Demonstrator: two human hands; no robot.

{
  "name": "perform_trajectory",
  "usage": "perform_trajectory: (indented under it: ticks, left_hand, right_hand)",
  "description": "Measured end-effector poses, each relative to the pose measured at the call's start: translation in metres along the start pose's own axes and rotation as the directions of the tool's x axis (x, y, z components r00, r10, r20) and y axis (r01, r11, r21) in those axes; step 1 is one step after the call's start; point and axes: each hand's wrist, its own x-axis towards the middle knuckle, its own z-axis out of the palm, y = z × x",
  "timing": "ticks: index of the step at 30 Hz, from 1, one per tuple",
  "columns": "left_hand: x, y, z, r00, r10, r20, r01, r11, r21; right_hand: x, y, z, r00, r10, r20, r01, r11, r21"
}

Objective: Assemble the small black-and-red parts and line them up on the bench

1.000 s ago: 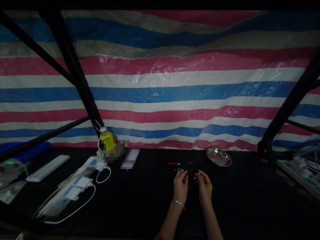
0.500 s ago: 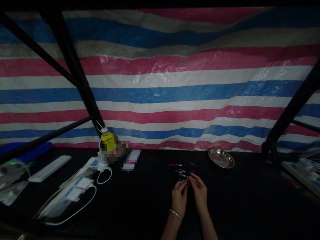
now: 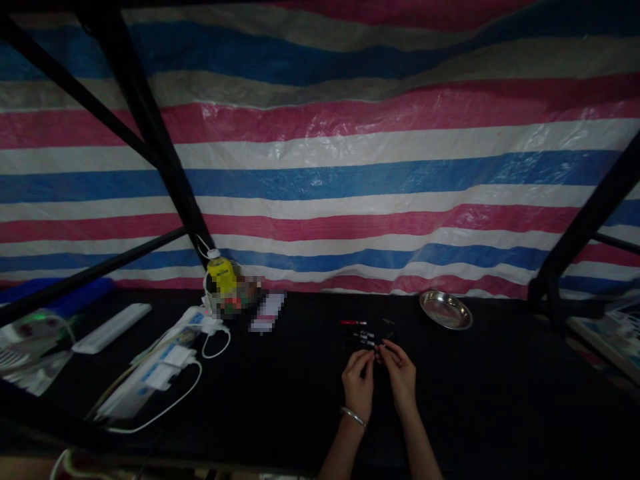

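My left hand (image 3: 358, 381), with a silver bangle (image 3: 353, 417) at its wrist, is closed in a pinch. Close beside it, my right hand (image 3: 400, 372) pinches too, and the fingertips of both nearly meet over the black table (image 3: 280, 400). Whatever sits between the fingertips is too small and dark to make out. Just beyond the hands lie several dark, pen-like sticks with white print (image 3: 367, 336). A red and black one (image 3: 353, 323) lies at their far side. Some tiny dark pieces (image 3: 387, 322) lie to the right of these.
A round metal dish (image 3: 446, 310) stands at the back right. On the left are a yellow bottle (image 3: 221, 275), a blurred-out phone-like slab (image 3: 269, 313), a power strip with plugs and a white cable (image 3: 165, 370), and a long white bar (image 3: 113, 328). A striped tarp (image 3: 350, 153) hangs behind.
The camera view has shifted slightly, so the table things sit a little higher and further right. Both hands stay together in their pinch, with only small finger movement.
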Motion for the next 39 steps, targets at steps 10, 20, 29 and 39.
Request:
perform_trajectory:
  ticks: [10,20,29,39]
  left_hand:
    - [0.002,0.003,0.000,0.999,0.001,0.048,0.001,0.999,-0.049]
    - [0.001,0.006,-0.002,0.997,-0.018,0.072,0.019,1.000,-0.008]
    - [0.026,-0.014,-0.016,0.994,-0.094,-0.048,0.105,0.886,0.452]
    - [0.035,-0.037,-0.020,0.983,-0.179,-0.047,0.178,0.839,0.514]
  right_hand:
    - [-0.002,-0.004,0.001,0.997,-0.010,0.076,0.011,1.000,-0.009]
    - [-0.001,0.001,0.000,0.982,-0.029,0.184,0.041,0.997,-0.062]
    - [0.005,0.017,0.007,0.942,-0.278,-0.189,0.209,0.925,-0.318]
    - [0.018,0.023,0.018,0.879,-0.474,-0.048,0.343,0.700,-0.627]
